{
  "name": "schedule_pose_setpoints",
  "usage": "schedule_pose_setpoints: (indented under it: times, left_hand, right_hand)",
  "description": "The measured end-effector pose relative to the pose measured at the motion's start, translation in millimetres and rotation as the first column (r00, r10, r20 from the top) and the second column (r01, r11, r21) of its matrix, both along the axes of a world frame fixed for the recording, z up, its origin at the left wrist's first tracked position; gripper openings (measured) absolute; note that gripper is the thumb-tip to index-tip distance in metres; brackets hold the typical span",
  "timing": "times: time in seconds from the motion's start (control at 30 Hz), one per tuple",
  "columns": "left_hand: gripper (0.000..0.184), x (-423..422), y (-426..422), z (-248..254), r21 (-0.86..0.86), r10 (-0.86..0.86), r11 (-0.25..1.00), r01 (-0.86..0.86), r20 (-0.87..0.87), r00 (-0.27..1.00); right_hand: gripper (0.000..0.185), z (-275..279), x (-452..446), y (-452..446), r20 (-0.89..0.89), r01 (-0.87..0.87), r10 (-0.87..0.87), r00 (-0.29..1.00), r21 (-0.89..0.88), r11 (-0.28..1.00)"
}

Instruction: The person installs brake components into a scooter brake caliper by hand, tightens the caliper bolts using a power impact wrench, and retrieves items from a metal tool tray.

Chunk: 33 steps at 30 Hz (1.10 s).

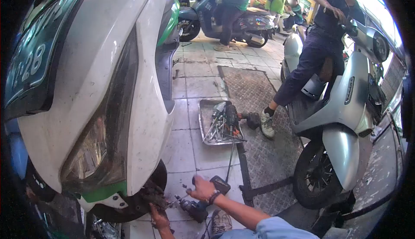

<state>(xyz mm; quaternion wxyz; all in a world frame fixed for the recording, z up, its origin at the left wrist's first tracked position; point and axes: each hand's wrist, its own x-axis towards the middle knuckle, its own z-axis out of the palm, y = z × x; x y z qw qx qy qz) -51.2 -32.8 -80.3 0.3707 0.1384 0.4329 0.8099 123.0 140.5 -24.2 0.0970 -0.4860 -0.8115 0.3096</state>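
A big white scooter (108,44) is on the left, with pale floor tiles (179,152) beside it. The left hand (159,218) is at a dirty dark part (152,195) near the front wheel (161,174); I can't tell if it grips. A power tool (194,209) lies on the tiles. Near it, the right hand (204,190) has bent fingers; I can't tell if they hold anything. Farther back are a tool tray (216,143) and a dark scooter (216,14). Then comes a bumpy metal plate (268,161), and a silver scooter (333,102) at right.
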Motion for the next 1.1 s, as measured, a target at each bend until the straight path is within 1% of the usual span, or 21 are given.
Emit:
schedule_pose_setpoints:
  times: [0.07,0.1,0.17,0.2,0.27,0.33,0.47,0.5,0.57,0.63,0.7,0.77,0.8,0.87,0.9,0.93,0.97,1.0,1.03,1.07,1.1]
  left_hand:
    - [0.061,0,2,6,0.016,-0.010,1.000,0.010,-0.001,1.000]
    - [0.061,2,1,8,0.024,-0.014,1.000,0.014,0.000,1.000]
    - [0.061,6,4,19,0.011,-0.003,1.000,0.003,-0.002,1.000]
    - [0.061,8,6,23,0.000,0.014,1.000,-0.014,-0.004,1.000]
    - [0.061,7,8,22,0.031,0.005,1.000,-0.004,-0.020,1.000]
    - [0.061,9,9,27,0.056,-0.009,0.998,0.011,-0.034,0.999]
    - [0.061,10,9,27,0.000,0.035,0.999,-0.035,0.004,0.999]
    - [0.061,9,8,23,-0.007,0.050,0.999,-0.050,0.012,0.999]
    - [0.061,9,9,21,-0.004,0.058,0.998,-0.058,-0.012,0.998]
    - [0.062,10,9,25,-0.004,0.069,0.998,-0.070,-0.034,0.997]
    - [0.061,11,11,31,-0.040,0.117,0.992,-0.117,-0.008,0.993]
    - [0.060,9,10,30,-0.042,0.095,0.995,-0.095,0.006,0.995]
    - [0.060,8,11,29,-0.041,0.075,0.996,-0.074,0.021,0.997]
    - [0.060,6,8,28,-0.041,0.042,0.998,-0.043,-0.025,0.999]
    - [0.061,5,7,28,-0.040,0.010,0.999,-0.013,-0.072,0.997]
    - [0.061,4,8,25,-0.041,0.010,0.999,-0.013,-0.072,0.997]
    - [0.060,4,10,18,-0.061,0.059,0.996,-0.062,-0.058,0.997]
    - [0.060,5,11,18,-0.082,0.106,0.991,-0.110,-0.045,0.993]
    - [0.060,4,12,19,-0.082,0.105,0.991,-0.108,-0.045,0.993]
    - [0.060,4,13,19,-0.128,0.146,0.979,-0.159,-0.103,0.984]
    - [0.059,4,15,21,-0.169,0.185,0.963,-0.212,-0.162,0.969]
  right_hand:
    - [0.052,13,11,-14,0.041,-0.049,0.059,0.997,-0.206,0.977]
    - [0.047,-15,16,-26,-0.102,-0.006,-0.008,0.995,-0.139,0.990]
    - [0.042,4,23,-41,-0.185,0.019,-0.058,0.981,-0.206,0.978]
    - [0.042,11,27,-47,-0.186,0.019,-0.058,0.981,-0.204,0.979]
    - [0.037,19,36,-56,-0.270,-0.004,0.000,0.963,-0.016,1.000]
    - [0.037,8,44,-58,-0.307,-0.025,0.016,0.952,-0.026,0.999]
    - [0.037,8,47,-59,-0.391,-0.059,0.048,0.919,-0.016,0.998]
    - [0.037,19,48,-59,-0.392,-0.053,0.041,0.919,-0.019,0.998]
    - [0.035,44,49,-59,-0.241,-0.148,0.121,0.963,-0.095,0.984]
    - [0.036,37,49,-62,-0.228,-0.149,0.120,0.966,-0.113,0.982]
    - [0.038,26,49,-64,-0.214,-0.151,0.121,0.969,-0.129,0.980]
    - [0.039,14,51,-67,-0.331,-0.129,0.137,0.934,0.046,0.991]
    - [0.039,16,51,-66,-0.330,-0.128,0.136,0.934,0.046,0.991]
    - [0.042,21,53,-66,-0.277,-0.143,0.111,0.955,-0.098,0.985]
    - [0.042,18,53,-67,-0.277,-0.142,0.109,0.955,-0.100,0.985]
    - [0.047,11,54,-69,-0.288,-0.172,0.144,0.947,-0.072,0.982]
    - [0.054,6,55,-72,-0.297,-0.200,0.178,0.938,-0.045,0.979]
    - [0.054,6,57,-78,-0.297,-0.198,0.176,0.938,-0.047,0.979]
    - [0.061,7,63,-86,-0.218,-0.344,0.309,0.926,-0.145,0.928]
    - [0.068,8,66,-93,-0.150,-0.467,0.443,0.884,-0.255,0.847]
    - [0.068,18,66,-99,-0.148,-0.466,0.442,0.884,-0.255,0.847]
